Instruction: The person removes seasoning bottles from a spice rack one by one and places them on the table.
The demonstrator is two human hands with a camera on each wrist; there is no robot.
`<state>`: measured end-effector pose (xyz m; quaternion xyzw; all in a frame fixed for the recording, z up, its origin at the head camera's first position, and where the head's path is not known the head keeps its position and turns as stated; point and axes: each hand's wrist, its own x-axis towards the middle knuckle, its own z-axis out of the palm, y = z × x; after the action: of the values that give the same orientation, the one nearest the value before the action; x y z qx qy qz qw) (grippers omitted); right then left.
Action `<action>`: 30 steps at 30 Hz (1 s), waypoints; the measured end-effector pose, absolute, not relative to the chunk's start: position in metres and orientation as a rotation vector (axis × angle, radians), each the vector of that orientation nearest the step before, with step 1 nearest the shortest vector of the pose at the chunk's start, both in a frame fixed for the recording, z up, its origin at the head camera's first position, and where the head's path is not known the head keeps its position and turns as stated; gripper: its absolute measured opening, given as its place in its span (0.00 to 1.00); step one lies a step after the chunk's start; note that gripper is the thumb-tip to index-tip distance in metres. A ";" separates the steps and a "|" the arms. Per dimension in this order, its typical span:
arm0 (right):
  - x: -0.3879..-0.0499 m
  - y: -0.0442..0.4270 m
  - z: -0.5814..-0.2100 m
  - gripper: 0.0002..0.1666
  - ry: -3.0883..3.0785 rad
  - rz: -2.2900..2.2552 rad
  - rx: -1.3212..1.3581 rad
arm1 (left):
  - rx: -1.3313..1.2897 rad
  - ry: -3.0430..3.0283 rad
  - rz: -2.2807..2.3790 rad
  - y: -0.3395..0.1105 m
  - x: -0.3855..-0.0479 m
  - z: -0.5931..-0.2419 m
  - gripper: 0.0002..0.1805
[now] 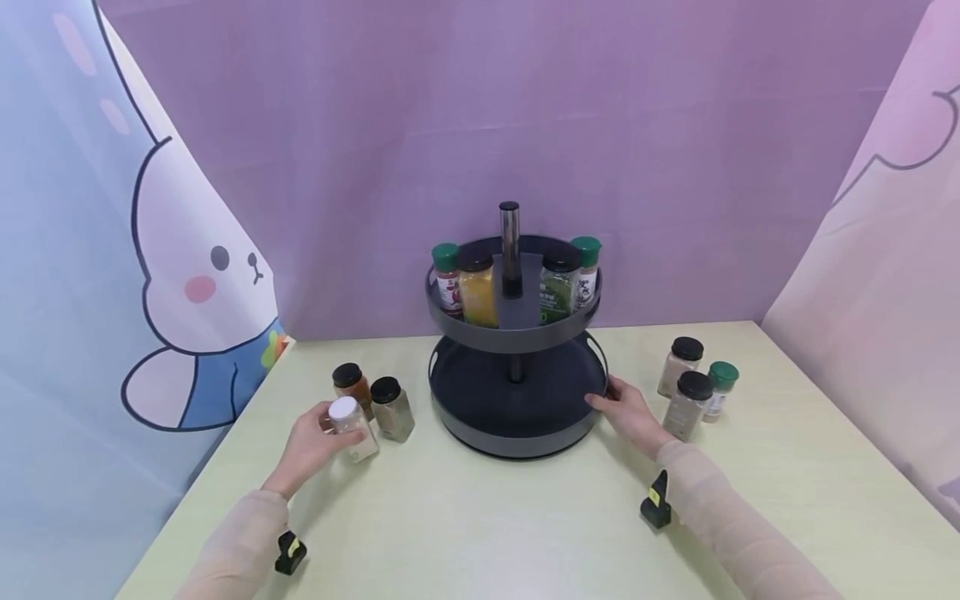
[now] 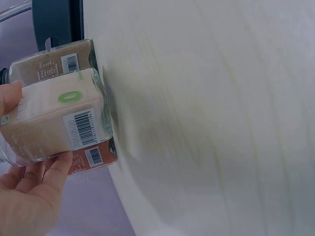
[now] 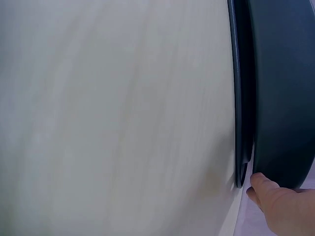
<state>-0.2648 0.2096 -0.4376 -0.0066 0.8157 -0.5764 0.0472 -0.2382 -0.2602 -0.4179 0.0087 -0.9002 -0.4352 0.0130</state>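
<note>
On the left, my left hand [image 1: 318, 442] grips a clear spice jar with a white cap [image 1: 356, 429], fingers and thumb around its sides. In the left wrist view this jar [image 2: 59, 115] shows pale contents and a barcode label. Close behind it stand two black-capped jars, one reddish-brown [image 1: 354, 387] and one greyish-beige [image 1: 393, 410]. A dark two-tier round rack [image 1: 510, 446] stands at the centre. My right hand [image 1: 630, 417] holds the right rim of its lower tier, thumb at the wall; its other fingers are partly hidden. The right wrist view shows this hand [image 3: 288, 206] against the tier's outer wall.
The upper tier [image 1: 513, 340] carries a green-capped red jar [image 1: 448, 287], a yellow jar [image 1: 478, 296], a green herb jar [image 1: 557, 292] and another green-capped jar [image 1: 587, 271]. Right of the rack stand two black-capped jars [image 1: 686, 408] and a green-capped one [image 1: 720, 392]. A purple curtain [image 1: 360, 167] hangs behind.
</note>
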 end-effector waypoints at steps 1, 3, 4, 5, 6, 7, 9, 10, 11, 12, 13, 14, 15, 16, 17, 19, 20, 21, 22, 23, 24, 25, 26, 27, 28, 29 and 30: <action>-0.265 0.210 -0.438 0.39 2.489 -1.758 -0.020 | 0.033 -2.807 -1.357 -0.261 -0.238 -0.418 0.37; -0.265 0.210 -0.438 0.39 2.490 -1.759 -0.021 | 0.043 -2.813 -1.360 -0.261 -0.238 -0.419 0.38; -0.265 0.210 -0.438 0.39 2.490 -1.759 -0.021 | 0.046 -2.817 -1.358 -0.262 -0.238 -0.419 0.38; -0.265 0.210 -0.438 0.39 2.490 -1.760 -0.023 | 0.051 -2.820 -1.358 -0.262 -0.238 -0.419 0.38; -0.265 0.210 -0.438 0.39 2.489 -1.761 -0.025 | 0.056 -2.823 -1.358 -0.262 -0.238 -0.419 0.39; -0.265 0.210 -0.438 0.39 2.491 -1.761 -0.026 | 0.059 -2.826 -1.357 -0.262 -0.238 -0.419 0.39; -0.265 0.210 -0.438 0.39 2.493 -1.767 -0.029 | 0.066 -2.832 -1.359 -0.262 -0.237 -0.419 0.40; -0.265 0.210 -0.438 0.39 2.495 -1.769 -0.030 | 0.069 -2.832 -1.361 -0.262 -0.237 -0.420 0.40; -0.265 0.210 -0.439 0.39 2.497 -1.770 -0.030 | 0.071 -2.832 -1.363 -0.262 -0.237 -0.420 0.40; -0.265 0.210 -0.439 0.39 2.499 -1.769 -0.031 | 0.072 -2.832 -1.364 -0.262 -0.237 -0.420 0.39; -0.266 0.210 -0.439 0.38 2.500 -1.766 -0.031 | 0.072 -2.831 -1.363 -0.262 -0.237 -0.420 0.39; -0.266 0.210 -0.439 0.39 2.499 -1.762 -0.024 | 0.072 -2.831 -1.361 -0.262 -0.237 -0.420 0.39; -0.266 0.210 -0.439 0.39 2.498 -1.755 -0.016 | 0.071 -2.830 -1.359 -0.262 -0.237 -0.420 0.38; -0.266 0.211 -0.439 0.40 2.497 -1.746 -0.009 | 0.069 -2.828 -1.359 -0.261 -0.237 -0.420 0.38; -0.267 0.211 -0.439 0.40 2.494 -1.738 0.000 | 0.066 -2.828 -1.357 -0.261 -0.237 -0.420 0.37; -0.267 0.211 -0.440 0.41 2.492 -1.720 0.016 | 0.061 -2.830 -1.354 -0.260 -0.238 -0.420 0.37; -0.268 0.211 -0.440 0.41 2.490 -1.715 0.023 | 0.059 -2.830 -1.356 -0.259 -0.238 -0.420 0.37; -0.268 0.211 -0.440 0.41 2.489 -1.714 0.022 | 0.058 -2.829 -1.360 -0.259 -0.238 -0.420 0.37; -0.268 0.211 -0.440 0.41 2.488 -1.714 0.020 | 0.057 -2.826 -1.366 -0.258 -0.238 -0.420 0.37; -0.268 0.211 -0.440 0.41 2.488 -1.713 0.017 | 0.055 -2.826 -1.369 -0.258 -0.238 -0.420 0.37; -0.267 0.211 -0.440 0.41 2.489 -1.711 0.013 | 0.054 -2.825 -1.373 -0.258 -0.238 -0.420 0.37; -0.267 0.211 -0.439 0.41 2.488 -1.715 0.014 | 0.054 -2.824 -1.377 -0.258 -0.238 -0.421 0.37; -0.267 0.211 -0.439 0.41 2.487 -1.717 0.012 | 0.054 -2.822 -1.382 -0.258 -0.238 -0.421 0.37; -0.267 0.211 -0.439 0.41 2.486 -1.717 0.015 | 0.053 -2.821 -1.388 -0.258 -0.239 -0.421 0.37; -0.267 0.211 -0.440 0.41 2.486 -1.716 0.016 | 0.051 -2.818 -1.396 -0.258 -0.239 -0.422 0.37; -0.267 0.210 -0.440 0.41 2.489 -1.715 0.019 | 0.049 -2.818 -1.402 -0.258 -0.239 -0.422 0.37; -0.268 0.210 -0.440 0.41 2.490 -1.716 0.022 | 0.046 -2.815 -1.409 -0.258 -0.240 -0.423 0.37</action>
<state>-0.2676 0.2105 -0.4401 0.0073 0.8219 -0.5665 0.0584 -0.2396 -0.2580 -0.4229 0.0146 -0.8942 -0.4475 -0.0035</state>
